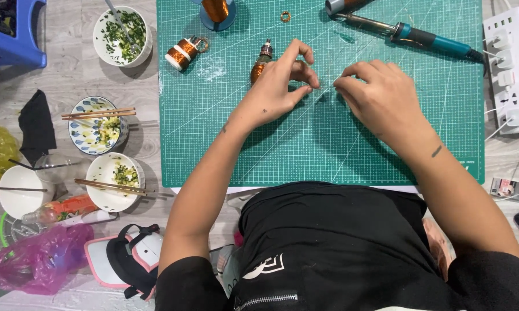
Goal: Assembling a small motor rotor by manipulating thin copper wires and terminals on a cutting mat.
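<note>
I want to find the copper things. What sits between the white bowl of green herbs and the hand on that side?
In the head view, a small spool of copper wire lies between that bowl and the left hand.

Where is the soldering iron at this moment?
The soldering iron lies at the top right of the green mat, beyond the right hand and beside the white power strip.

Green white-gridded cutting mat (328,150) showing centre; copper-orange spool (182,53) gleaming 11 o'clock; teal-handled soldering iron (409,33) lying 1 o'clock; blue-patterned bowl (81,135) sitting 9 o'clock.
</note>
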